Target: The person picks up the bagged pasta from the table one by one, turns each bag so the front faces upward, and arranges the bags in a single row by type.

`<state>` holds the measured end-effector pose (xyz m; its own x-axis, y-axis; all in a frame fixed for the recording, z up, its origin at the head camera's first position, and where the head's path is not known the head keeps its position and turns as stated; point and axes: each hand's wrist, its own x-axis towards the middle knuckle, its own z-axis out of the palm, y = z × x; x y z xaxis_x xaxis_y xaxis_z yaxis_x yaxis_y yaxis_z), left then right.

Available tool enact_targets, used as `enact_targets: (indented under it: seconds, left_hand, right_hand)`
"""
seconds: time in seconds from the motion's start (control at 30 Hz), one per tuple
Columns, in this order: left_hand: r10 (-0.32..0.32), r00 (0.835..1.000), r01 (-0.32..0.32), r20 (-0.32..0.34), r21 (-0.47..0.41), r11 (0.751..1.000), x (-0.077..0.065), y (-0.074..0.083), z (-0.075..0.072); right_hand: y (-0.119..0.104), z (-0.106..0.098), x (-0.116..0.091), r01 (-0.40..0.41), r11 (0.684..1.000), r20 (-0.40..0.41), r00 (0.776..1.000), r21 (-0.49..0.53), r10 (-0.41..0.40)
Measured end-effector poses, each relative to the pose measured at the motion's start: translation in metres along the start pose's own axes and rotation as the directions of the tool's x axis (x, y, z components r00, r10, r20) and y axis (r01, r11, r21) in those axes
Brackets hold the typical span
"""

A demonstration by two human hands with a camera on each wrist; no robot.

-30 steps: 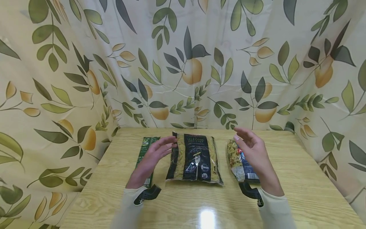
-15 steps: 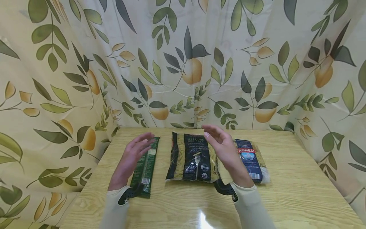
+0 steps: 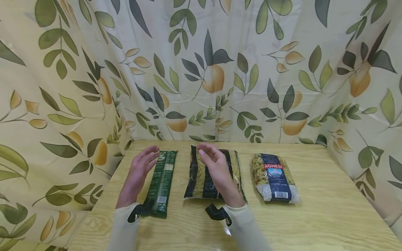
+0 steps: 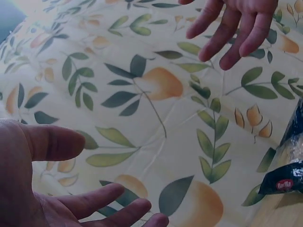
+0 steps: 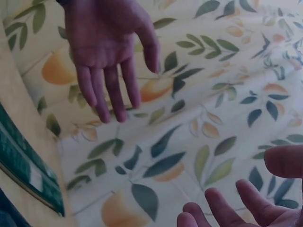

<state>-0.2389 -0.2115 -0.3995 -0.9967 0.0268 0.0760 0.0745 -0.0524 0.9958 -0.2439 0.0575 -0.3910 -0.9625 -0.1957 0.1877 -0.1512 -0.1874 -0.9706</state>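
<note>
In the head view my left hand (image 3: pixel 135 176) hovers with relaxed fingers beside a long green packet (image 3: pixel 163 184), overlapping its left edge. My right hand (image 3: pixel 221 172), fingers loosely extended, is over a bag of penne pasta (image 3: pixel 198 181) with a black label and covers its middle. Farther right lies a bag of short pasta (image 3: pixel 274 177) with a blue band marked AGNESI. The palms face each other, and neither hand holds anything. Both wrist views show bare palms and spread fingers; a corner of the penne bag (image 4: pixel 284 177) shows in the left one.
All three packs lie in a row on a pale wooden table (image 3: pixel 326 209). A curtain (image 3: pixel 204 115) printed with leaves and fruit rises behind the table and along both sides. Dark camera mounts (image 3: pixel 216 212) sit on both wrists.
My right hand has moved left, from over the AGNESI bag to over the penne bag, uncovering the AGNESI bag. My left hand has moved left from near the penne bag to the green packet.
</note>
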Motion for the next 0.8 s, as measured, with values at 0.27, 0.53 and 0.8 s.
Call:
enact_targets:
  seconds: [0.27,0.53,0.8]
  left_hand:
    - [-0.055,0.997,0.055,-0.046,-0.01,0.998,0.009,-0.014,-0.009]
    - [-0.144,0.988,0.143,-0.048,-0.027,0.989,0.023,-0.03,-0.018]
    - [-0.219,0.974,0.219,-0.049,-0.007,0.976,0.017,-0.053,-0.032]
  right_hand:
    - [0.027,0.018,0.005,-0.08,0.995,0.009,0.997,0.056,0.079]
    - [0.05,0.03,0.016,-0.199,0.972,0.0,0.98,0.123,0.201]
    - [0.075,0.044,0.012,-0.269,0.955,0.025,0.963,0.122,0.268]
